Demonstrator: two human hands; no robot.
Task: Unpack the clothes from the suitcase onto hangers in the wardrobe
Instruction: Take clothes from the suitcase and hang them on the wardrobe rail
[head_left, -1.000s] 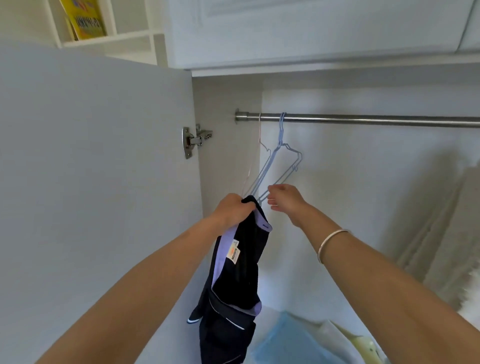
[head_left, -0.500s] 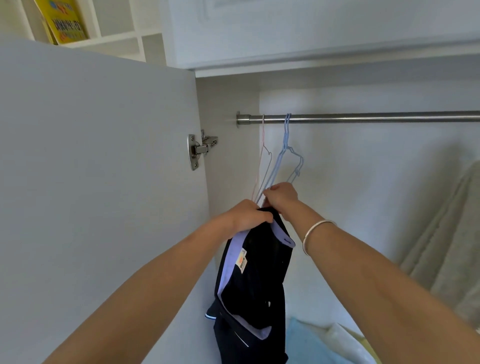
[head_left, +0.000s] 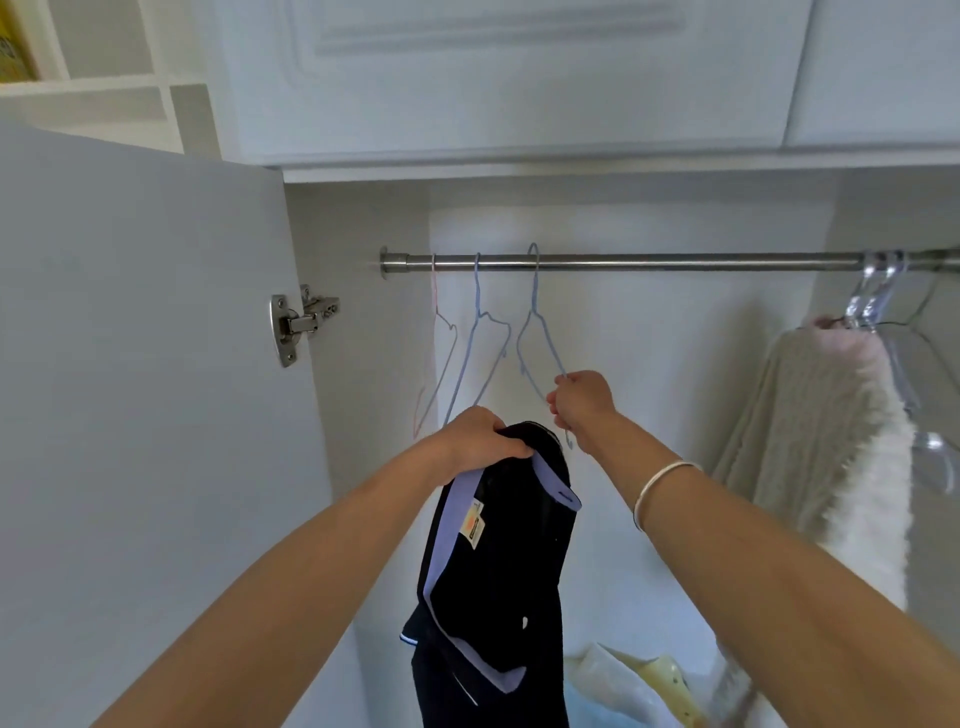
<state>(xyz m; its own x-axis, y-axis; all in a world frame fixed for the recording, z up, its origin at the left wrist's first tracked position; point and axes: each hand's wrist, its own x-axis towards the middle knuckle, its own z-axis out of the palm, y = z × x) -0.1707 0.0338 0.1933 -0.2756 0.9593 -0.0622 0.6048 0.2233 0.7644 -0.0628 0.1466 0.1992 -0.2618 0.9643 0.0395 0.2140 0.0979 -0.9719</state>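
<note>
The right hand (head_left: 581, 402) has drawn one blue hanger (head_left: 537, 343) rightward along the rail (head_left: 649, 261), so it now hangs apart from the other blue hanger (head_left: 480, 343) and the pink hanger (head_left: 439, 358), which were bunched with it before. The left hand (head_left: 480, 439) and the dark garment (head_left: 498, 561) sit lower and more central. A fluffy garment (head_left: 821, 426) on clear hangers (head_left: 878, 291) has come fully into view at right.

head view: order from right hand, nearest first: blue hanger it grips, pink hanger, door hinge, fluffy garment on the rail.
From the right hand:
1. Blue hanger, in its grip.
2. Pink hanger, leftmost on the rail.
3. Fluffy garment, to the right, and door hinge, far left: too close to call.
</note>
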